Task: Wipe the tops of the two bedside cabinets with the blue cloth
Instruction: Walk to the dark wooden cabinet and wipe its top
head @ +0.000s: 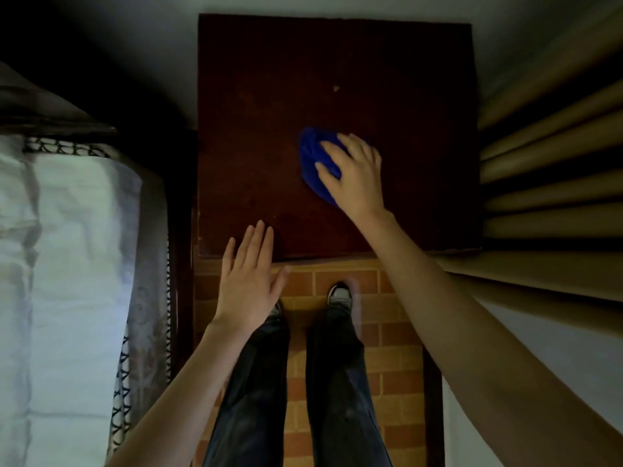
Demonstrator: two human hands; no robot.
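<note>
Pressing blue cloth [312,156] on cabinet top [269,112], right hand [357,176] splayed, left hand [249,281] flat, brick floor [391,348]

The bedside cabinet [269,79] stands back against the wall [161,45], with the bed [67,264] along its left side and the curtain [546,183] folds just beside its right edge. On its top the cloth [312,153] lies right of the middle, in from the right edge and about halfway between back and front. The right hand [357,173] rests on the cloth, covering its right part, and its arm crosses the near edge right of the middle. A small speck [336,88] lies on the top behind the cloth. The left hand [249,274] lies across the near edge towards the near-left corner, fingers over the top, palm out over the floor [401,365]. The person's shoes [340,293] stand on the floor just before the near edge.
</note>
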